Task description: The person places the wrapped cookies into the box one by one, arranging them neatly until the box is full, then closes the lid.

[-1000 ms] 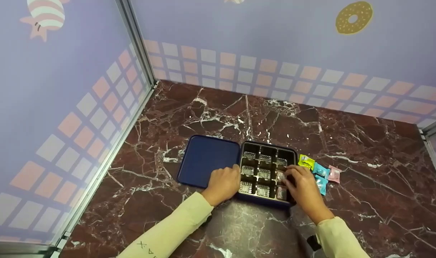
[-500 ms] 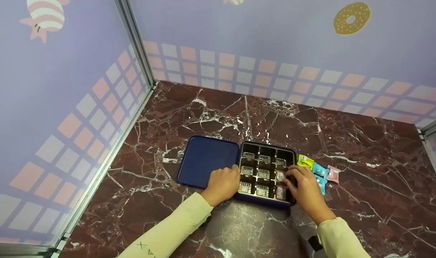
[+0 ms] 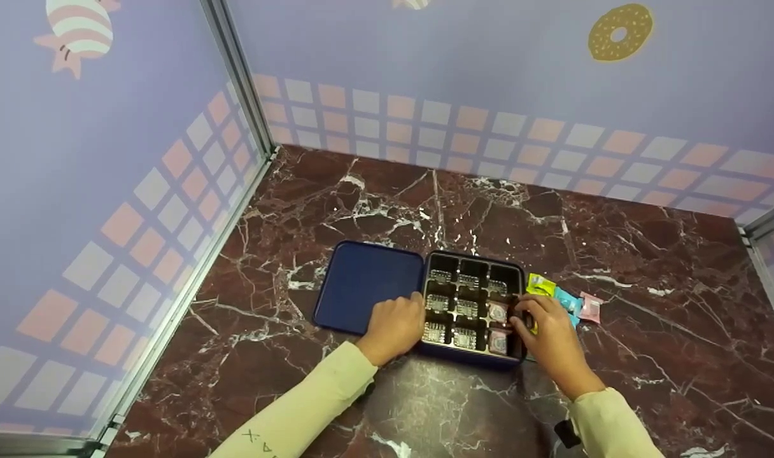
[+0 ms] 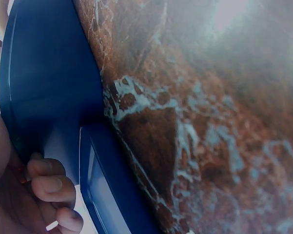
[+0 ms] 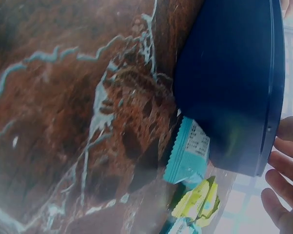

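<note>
Currently, left hand (image 3: pixel 393 327) grips blue box (image 3: pixel 470 359) at nine o'clock, beside lid (image 3: pixel 369 283). Right hand (image 3: pixel 552 337) loosely spread, fingertips at three o'clock rim. Pink packets (image 3: pixel 498 311) sit in compartments at three and five; yellow packet (image 3: pixel 540 284) outside, two o'clock.

The left forearm (image 3: pixel 298 401) slants forward and inward to the left hand (image 3: pixel 394 326), whose fingers curl in, knuckles uppermost. The right forearm (image 3: pixel 610 423) angles inward too (both are sleeved); the right hand's (image 3: pixel 549 340) fingers bend gently, thumb parted from forefinger.
</note>
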The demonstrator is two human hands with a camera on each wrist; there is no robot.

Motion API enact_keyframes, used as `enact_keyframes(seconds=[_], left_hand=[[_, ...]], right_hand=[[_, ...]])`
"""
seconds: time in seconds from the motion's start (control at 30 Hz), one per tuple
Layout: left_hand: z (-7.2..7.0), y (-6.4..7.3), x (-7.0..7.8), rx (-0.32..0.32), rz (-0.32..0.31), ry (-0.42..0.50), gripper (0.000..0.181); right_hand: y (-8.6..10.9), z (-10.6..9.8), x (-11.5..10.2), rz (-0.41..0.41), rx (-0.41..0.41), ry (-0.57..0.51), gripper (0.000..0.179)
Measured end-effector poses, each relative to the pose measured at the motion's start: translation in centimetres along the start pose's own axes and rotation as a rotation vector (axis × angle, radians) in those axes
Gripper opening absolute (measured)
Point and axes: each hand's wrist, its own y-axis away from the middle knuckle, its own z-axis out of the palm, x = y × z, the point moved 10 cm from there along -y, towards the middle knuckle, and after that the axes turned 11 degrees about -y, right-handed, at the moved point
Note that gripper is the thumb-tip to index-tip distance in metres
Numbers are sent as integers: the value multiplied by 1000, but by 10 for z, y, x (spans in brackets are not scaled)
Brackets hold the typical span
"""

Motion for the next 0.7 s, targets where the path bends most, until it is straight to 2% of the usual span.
enact_keyframes(seconds=[0.3, 0.7], left_hand=[[2, 0, 0, -23, -4, 14, 28], [-3, 0, 0, 25, -2, 4, 26]], right_hand=[[4, -6, 8, 59, -16, 5, 18], [9, -15, 19, 126, -21, 7, 19]])
